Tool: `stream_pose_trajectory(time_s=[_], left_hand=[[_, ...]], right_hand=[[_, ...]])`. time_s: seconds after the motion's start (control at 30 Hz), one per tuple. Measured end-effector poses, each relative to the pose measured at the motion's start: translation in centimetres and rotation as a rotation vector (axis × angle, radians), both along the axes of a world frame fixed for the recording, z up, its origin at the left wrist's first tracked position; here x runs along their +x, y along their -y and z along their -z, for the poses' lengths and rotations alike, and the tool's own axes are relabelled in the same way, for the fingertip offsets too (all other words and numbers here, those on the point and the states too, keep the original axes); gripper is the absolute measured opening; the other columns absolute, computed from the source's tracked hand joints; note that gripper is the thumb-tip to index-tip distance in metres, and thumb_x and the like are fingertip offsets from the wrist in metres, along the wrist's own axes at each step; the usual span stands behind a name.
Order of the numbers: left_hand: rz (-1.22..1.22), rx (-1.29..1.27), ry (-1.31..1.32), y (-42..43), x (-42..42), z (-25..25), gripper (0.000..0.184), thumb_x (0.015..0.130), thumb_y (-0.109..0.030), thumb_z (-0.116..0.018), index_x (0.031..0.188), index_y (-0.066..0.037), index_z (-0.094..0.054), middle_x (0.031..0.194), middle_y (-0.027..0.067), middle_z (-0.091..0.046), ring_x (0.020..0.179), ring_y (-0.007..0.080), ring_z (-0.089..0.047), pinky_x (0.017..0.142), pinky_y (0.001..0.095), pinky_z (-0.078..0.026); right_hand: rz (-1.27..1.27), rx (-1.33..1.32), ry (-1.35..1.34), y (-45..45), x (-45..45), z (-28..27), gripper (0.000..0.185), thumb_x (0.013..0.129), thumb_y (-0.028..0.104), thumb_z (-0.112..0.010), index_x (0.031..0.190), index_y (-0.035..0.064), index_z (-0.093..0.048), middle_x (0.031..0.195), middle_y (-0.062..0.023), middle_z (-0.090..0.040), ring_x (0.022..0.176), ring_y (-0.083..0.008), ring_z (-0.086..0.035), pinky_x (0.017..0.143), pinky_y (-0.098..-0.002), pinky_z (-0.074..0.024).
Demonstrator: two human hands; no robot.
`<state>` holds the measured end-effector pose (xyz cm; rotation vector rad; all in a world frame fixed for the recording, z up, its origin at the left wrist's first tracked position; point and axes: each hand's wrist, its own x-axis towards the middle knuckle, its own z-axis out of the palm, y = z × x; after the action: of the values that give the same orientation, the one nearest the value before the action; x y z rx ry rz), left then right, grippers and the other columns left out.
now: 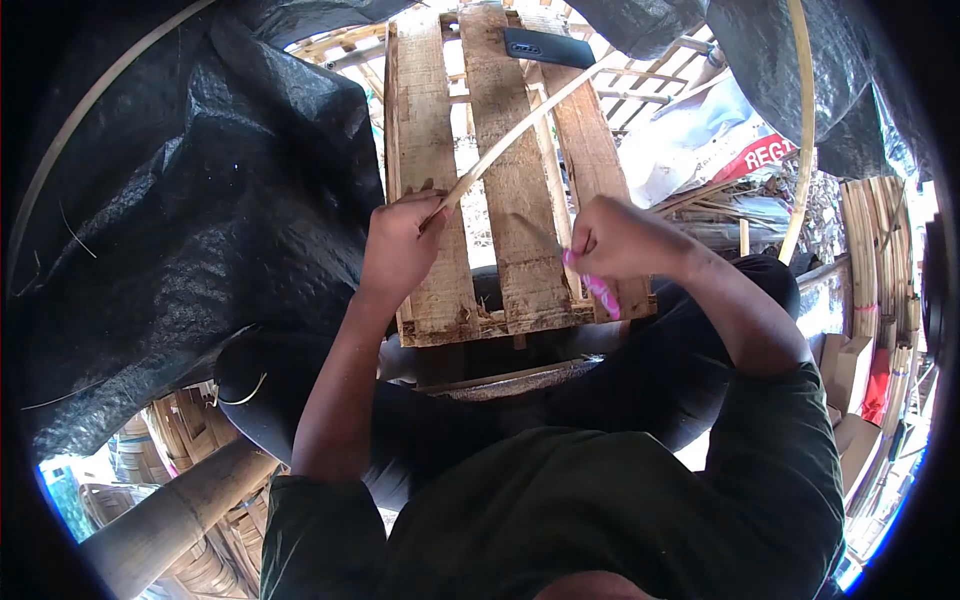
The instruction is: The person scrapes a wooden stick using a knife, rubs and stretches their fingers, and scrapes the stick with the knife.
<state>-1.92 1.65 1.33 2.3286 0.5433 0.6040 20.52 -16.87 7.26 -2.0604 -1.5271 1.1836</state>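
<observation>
My left hand [407, 235] is closed around the near end of a long pale strip [520, 128], which slants up and right over the slatted wooden bench [430, 120]. To the right, my right hand [610, 238] is closed on a knife. Its handle [600, 292], pink with white, shows below the fist, and the thin blade [535, 232] points up and left over the middle plank. The blade and the strip are apart. A dark phone [548, 48] lies at the far end of the bench.
Black plastic sheeting [240, 190] hangs at the left. A white and red sack [700, 140] lies beyond the bench at the right. Bundled strips [868, 250] stand at the far right. A thick bamboo pole [180, 520] crosses the lower left.
</observation>
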Motion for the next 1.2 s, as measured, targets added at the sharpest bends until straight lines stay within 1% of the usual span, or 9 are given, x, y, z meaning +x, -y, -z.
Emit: stream_pose_trajectory(time_s=[0.1, 0.2, 0.33, 0.43, 0.53, 0.63, 0.8, 0.97, 1.2], left_hand=[[-0.013, -0.022, -0.038, 0.1, 0.1, -1.0, 0.012, 0.089, -0.005, -0.067, 0.096, 0.005, -0.068, 0.085, 0.0249, -0.064, 0.087, 0.0369, -0.068, 0.079, 0.0336, -0.052], [-0.047, -0.071, -0.09, 0.1, 0.2, -2.0, 0.014, 0.089, -0.007, -0.067, 0.098, 0.004, -0.068, 0.087, 0.0255, -0.064, 0.09, 0.0364, -0.068, 0.078, 0.0338, -0.052], [-0.049, -0.068, 0.004, 0.5, 0.4, -3.0, 0.012, 0.088, -0.006, -0.065, 0.086, 0.005, -0.063, 0.075, 0.0253, -0.055, 0.074, 0.0431, -0.058, 0.069, 0.0351, -0.051], [-0.072, -0.092, -0.134, 0.4, 0.4, -3.5, 0.016, 0.089, -0.008, -0.067, 0.099, 0.004, -0.068, 0.091, 0.0265, -0.064, 0.094, 0.0362, -0.068, 0.077, 0.0329, -0.052], [-0.054, -0.065, -0.062, 0.4, 0.5, -3.4, 0.012, 0.088, -0.007, -0.065, 0.088, 0.005, -0.065, 0.077, 0.0258, -0.056, 0.071, 0.0431, -0.056, 0.067, 0.036, -0.05], [-0.043, -0.059, -0.156, 0.4, 0.5, -3.8, 0.016, 0.089, -0.009, -0.067, 0.098, 0.004, -0.068, 0.092, 0.0272, -0.063, 0.095, 0.0354, -0.068, 0.077, 0.0328, -0.052], [-0.079, -0.084, -0.263, 1.0, 0.6, -4.8, 0.017, 0.09, -0.011, -0.066, 0.096, 0.005, -0.066, 0.09, 0.0264, -0.062, 0.083, 0.0373, -0.067, 0.072, 0.0334, -0.051], [-0.031, -0.03, -0.096, 0.7, 0.3, -3.3, 0.014, 0.088, -0.009, -0.066, 0.091, 0.005, -0.065, 0.083, 0.0251, -0.06, 0.074, 0.0414, -0.06, 0.067, 0.0366, -0.05], [-0.042, -0.018, -0.104, 0.4, 0.3, -2.7, 0.01, 0.085, -0.007, -0.067, 0.085, 0.003, -0.066, 0.081, 0.0239, -0.063, 0.079, 0.0419, -0.063, 0.069, 0.0427, -0.051]], right_hand=[[-0.058, -0.038, 0.105, 0.3, -0.2, 0.9, 0.02, 0.073, 0.015, -0.073, 0.072, -0.0048, -0.069, 0.065, -0.0182, -0.067, 0.06, -0.0277, -0.068, 0.059, -0.037, -0.0516], [-0.092, -0.014, 0.551, -0.5, 2.0, 0.5, 0.017, 0.064, 0.014, -0.07, 0.071, -0.0014, -0.068, 0.068, -0.0217, -0.066, 0.065, -0.0369, -0.068, 0.062, -0.0416, -0.0529], [-0.029, -0.008, 0.455, -1.0, 4.4, -0.7, 0.02, 0.072, 0.015, -0.069, 0.073, -0.0042, -0.065, 0.063, -0.0202, -0.064, 0.06, -0.0304, -0.068, 0.059, -0.0386, -0.0518], [-0.016, 0.02, 0.193, -1.8, 3.6, 0.1, 0.016, 0.088, 0.014, -0.061, 0.083, -0.0005, -0.057, 0.061, -0.0106, -0.063, 0.056, -0.019, -0.067, 0.054, -0.035, -0.0486], [0.014, 0.188, 0.178, -3.0, 1.4, 2.4, 0.016, 0.093, 0.013, -0.06, 0.09, -0.0014, -0.055, 0.063, -0.011, -0.062, 0.057, -0.0236, -0.067, 0.054, -0.0384, -0.0493], [0.081, 0.393, 0.17, -4.1, -0.7, 5.5, 0.016, 0.095, 0.013, -0.06, 0.093, -0.0018, -0.054, 0.061, -0.0116, -0.06, 0.059, -0.0265, -0.067, 0.053, -0.0413, -0.0494], [-0.082, 0.381, 0.434, -5.3, -0.8, 7.0, 0.012, 0.093, 0.007, -0.059, 0.092, -0.0036, -0.053, 0.071, -0.0185, -0.063, 0.065, -0.0313, -0.067, 0.054, -0.0453, -0.0498], [0.163, 0.202, 0.54, -6.0, 2.8, 7.2, 0.012, 0.082, -0.008, -0.058, 0.094, -0.0103, -0.057, 0.081, -0.0285, -0.064, 0.077, -0.0362, -0.069, 0.061, -0.0429, -0.0568], [0.224, 0.132, 0.604, -4.7, 1.3, 1.7, 0.017, 0.072, 0.0, -0.064, 0.086, -0.0092, -0.065, 0.076, -0.0277, -0.068, 0.082, -0.0361, -0.072, 0.074, -0.0403, -0.0584]])
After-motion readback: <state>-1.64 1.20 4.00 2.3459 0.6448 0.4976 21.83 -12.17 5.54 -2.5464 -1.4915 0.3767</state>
